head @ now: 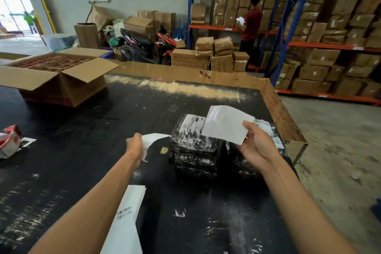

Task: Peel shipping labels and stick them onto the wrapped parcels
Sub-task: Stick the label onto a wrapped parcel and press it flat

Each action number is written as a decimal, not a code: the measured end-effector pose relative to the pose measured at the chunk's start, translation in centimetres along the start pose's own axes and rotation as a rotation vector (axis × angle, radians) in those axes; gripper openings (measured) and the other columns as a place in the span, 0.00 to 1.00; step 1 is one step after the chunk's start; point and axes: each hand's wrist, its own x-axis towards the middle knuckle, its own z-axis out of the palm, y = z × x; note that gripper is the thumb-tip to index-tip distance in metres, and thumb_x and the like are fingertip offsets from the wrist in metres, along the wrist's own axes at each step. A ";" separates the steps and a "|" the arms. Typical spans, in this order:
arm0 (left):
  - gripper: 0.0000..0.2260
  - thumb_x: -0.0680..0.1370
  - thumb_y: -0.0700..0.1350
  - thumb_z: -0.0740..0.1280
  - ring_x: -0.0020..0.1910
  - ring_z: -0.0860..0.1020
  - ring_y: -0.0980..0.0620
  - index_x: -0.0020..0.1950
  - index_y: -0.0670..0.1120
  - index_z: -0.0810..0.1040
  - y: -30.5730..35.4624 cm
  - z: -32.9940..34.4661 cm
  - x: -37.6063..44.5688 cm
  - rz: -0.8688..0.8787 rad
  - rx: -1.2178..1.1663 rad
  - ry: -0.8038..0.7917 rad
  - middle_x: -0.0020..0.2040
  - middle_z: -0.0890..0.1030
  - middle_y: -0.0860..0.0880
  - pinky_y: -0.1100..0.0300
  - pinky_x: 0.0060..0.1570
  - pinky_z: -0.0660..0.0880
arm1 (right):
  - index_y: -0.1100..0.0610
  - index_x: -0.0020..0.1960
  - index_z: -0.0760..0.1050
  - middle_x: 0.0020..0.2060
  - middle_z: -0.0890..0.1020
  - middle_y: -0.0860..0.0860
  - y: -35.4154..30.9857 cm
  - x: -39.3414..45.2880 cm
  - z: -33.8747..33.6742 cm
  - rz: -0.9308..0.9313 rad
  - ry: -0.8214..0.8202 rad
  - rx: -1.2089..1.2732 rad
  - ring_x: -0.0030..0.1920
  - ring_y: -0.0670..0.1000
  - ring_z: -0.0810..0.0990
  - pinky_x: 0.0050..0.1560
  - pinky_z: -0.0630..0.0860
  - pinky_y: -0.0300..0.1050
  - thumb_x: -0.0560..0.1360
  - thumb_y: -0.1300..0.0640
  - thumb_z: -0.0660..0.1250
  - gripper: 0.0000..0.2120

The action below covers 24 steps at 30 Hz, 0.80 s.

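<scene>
Two parcels wrapped in shiny black film sit on the black table. The left parcel (193, 150) carries a white label on its top. Most of the right parcel (266, 130) is hidden behind my right hand (255, 144), which pinches a white label sheet (226, 123) and holds it up over the parcels. To the left of the parcels, my left hand (135, 145) grips a curled white strip of backing paper (152, 140). A stack of label sheets (127, 216) with a barcode lies near the front edge, partly under my left forearm.
An open cardboard box (59, 80) stands at the table's far left, and a tape dispenser (10, 142) lies at the left edge. A cardboard rim (280, 109) lines the table's far and right sides. A person stands at the shelving racks (321, 45) beyond.
</scene>
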 end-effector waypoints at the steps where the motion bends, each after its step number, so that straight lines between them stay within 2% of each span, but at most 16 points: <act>1: 0.18 0.78 0.41 0.59 0.51 0.78 0.39 0.67 0.35 0.68 -0.3 0.1 0.7 -0.026 0.031 -0.019 0.56 0.75 0.37 0.47 0.51 0.75 | 0.60 0.57 0.75 0.56 0.82 0.58 -0.1 0.1 0.3 -0.025 0.006 0.025 0.54 0.56 0.82 0.43 0.83 0.48 0.83 0.60 0.59 0.07; 2: 0.24 0.78 0.40 0.60 0.58 0.77 0.38 0.73 0.35 0.61 -0.8 0.1 1.4 -0.051 0.068 -0.032 0.62 0.74 0.37 0.46 0.55 0.76 | 0.60 0.60 0.75 0.57 0.82 0.57 -0.2 0.2 0.5 -0.050 0.011 0.051 0.54 0.56 0.82 0.43 0.82 0.48 0.83 0.60 0.59 0.09; 3: 0.28 0.78 0.39 0.60 0.62 0.76 0.37 0.76 0.37 0.54 -1.2 0.1 2.2 -0.074 0.094 -0.033 0.67 0.72 0.38 0.45 0.54 0.78 | 0.59 0.63 0.73 0.56 0.82 0.57 -0.2 0.3 0.8 -0.072 0.013 0.076 0.54 0.56 0.82 0.43 0.80 0.48 0.83 0.59 0.58 0.11; 5: 0.31 0.79 0.36 0.59 0.63 0.75 0.36 0.78 0.37 0.46 -2.1 -0.1 2.9 -0.079 0.138 -0.019 0.69 0.68 0.40 0.49 0.40 0.81 | 0.59 0.67 0.71 0.55 0.83 0.56 -0.2 0.5 1.6 -0.112 0.016 0.106 0.52 0.55 0.82 0.44 0.76 0.48 0.83 0.58 0.57 0.14; 6: 0.31 0.80 0.37 0.60 0.65 0.73 0.36 0.77 0.37 0.47 -2.5 -0.3 3.2 -0.060 0.194 0.003 0.71 0.66 0.38 0.50 0.40 0.80 | 0.58 0.67 0.70 0.55 0.82 0.56 -0.1 0.6 2.0 -0.129 0.025 0.103 0.52 0.55 0.81 0.44 0.76 0.48 0.83 0.58 0.57 0.14; 7: 0.30 0.80 0.38 0.61 0.68 0.70 0.35 0.77 0.36 0.49 -3.0 -0.4 3.5 -0.038 0.282 0.037 0.73 0.64 0.37 0.49 0.49 0.77 | 0.58 0.67 0.69 0.55 0.82 0.56 0.0 0.7 2.4 -0.149 0.042 0.091 0.52 0.55 0.81 0.44 0.76 0.48 0.83 0.58 0.57 0.13; 9: 0.30 0.80 0.44 0.64 0.73 0.62 0.34 0.76 0.36 0.53 -4.0 -0.7 4.3 -0.004 0.485 0.076 0.76 0.60 0.36 0.45 0.68 0.66 | 0.59 0.66 0.70 0.59 0.80 0.58 0.4 1.2 3.2 -0.191 0.063 0.062 0.56 0.57 0.80 0.48 0.76 0.51 0.83 0.58 0.57 0.13; 11: 0.35 0.79 0.51 0.66 0.75 0.56 0.33 0.77 0.38 0.53 -4.7 -0.8 4.7 -0.006 0.648 0.054 0.77 0.56 0.35 0.42 0.73 0.57 | 0.58 0.61 0.73 0.61 0.79 0.60 0.9 1.7 3.9 -0.234 0.087 -0.013 0.58 0.58 0.79 0.53 0.75 0.54 0.83 0.59 0.57 0.09; 14: 0.45 0.76 0.58 0.68 0.77 0.47 0.32 0.80 0.47 0.42 -5.1 -0.5 5.0 0.059 0.790 0.073 0.79 0.46 0.37 0.38 0.74 0.45 | 0.56 0.53 0.75 0.58 0.80 0.60 1.7 2.3 4.8 -0.302 0.134 -0.148 0.55 0.57 0.79 0.53 0.75 0.56 0.84 0.60 0.57 0.08; 16: 0.40 0.77 0.58 0.65 0.78 0.43 0.34 0.81 0.50 0.45 -4.6 0.2 5.0 0.233 0.858 0.065 0.80 0.46 0.38 0.37 0.74 0.43 | 0.54 0.50 0.76 0.53 0.81 0.57 2.0 2.7 5.0 -0.359 0.157 -0.195 0.53 0.56 0.79 0.52 0.75 0.53 0.84 0.60 0.56 0.11; 18: 0.29 0.81 0.56 0.61 0.78 0.48 0.38 0.79 0.50 0.58 -3.3 1.5 4.9 0.413 0.764 -0.045 0.79 0.54 0.38 0.41 0.75 0.49 | 0.53 0.47 0.77 0.48 0.82 0.53 1.9 3.0 5.1 -0.419 0.174 -0.246 0.51 0.53 0.79 0.48 0.75 0.47 0.84 0.61 0.56 0.13; 20: 0.23 0.83 0.54 0.58 0.77 0.57 0.43 0.77 0.48 0.64 -1.5 3.0 4.2 0.513 0.572 -0.256 0.76 0.62 0.40 0.49 0.74 0.56 | 0.54 0.46 0.77 0.46 0.82 0.51 1.9 3.6 5.2 -0.505 0.204 -0.404 0.48 0.51 0.78 0.45 0.74 0.44 0.83 0.61 0.55 0.14; 22: 0.23 0.84 0.55 0.55 0.76 0.61 0.48 0.77 0.49 0.64 0.3 4.6 3.1 0.511 0.462 -0.463 0.77 0.64 0.46 0.52 0.73 0.58 | 0.57 0.44 0.75 0.40 0.78 0.53 1.8 4.1 5.1 -0.632 0.206 -0.602 0.41 0.49 0.73 0.41 0.69 0.43 0.83 0.60 0.54 0.14; 24: 0.24 0.84 0.56 0.52 0.78 0.57 0.50 0.79 0.52 0.58 1.6 6.1 2.0 0.435 0.428 -0.627 0.79 0.60 0.52 0.52 0.76 0.54 | 0.48 0.41 0.71 0.31 0.71 0.49 1.7 4.4 5.3 -0.760 0.180 -0.798 0.31 0.44 0.66 0.34 0.64 0.41 0.84 0.61 0.53 0.16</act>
